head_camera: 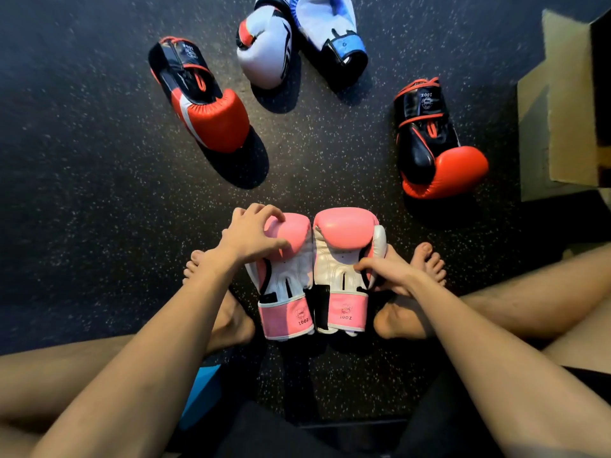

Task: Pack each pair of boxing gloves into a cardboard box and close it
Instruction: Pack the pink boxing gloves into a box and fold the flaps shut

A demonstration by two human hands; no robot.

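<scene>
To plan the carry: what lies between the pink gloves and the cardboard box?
Head view: a red and black glove lies between the pink gloves and the box.

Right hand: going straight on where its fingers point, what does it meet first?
The right hand grips the right pink-and-white boxing glove, fingers pointing leftward across it. Straight on, it would likely meet the left pink-and-white boxing glove beside it, which the left hand grips.

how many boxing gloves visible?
6. Two pink gloves at centre; red-black glove upper left, second red-black glove at right; white-red glove and white-blue glove at top. Cardboard box may hide more.
</scene>
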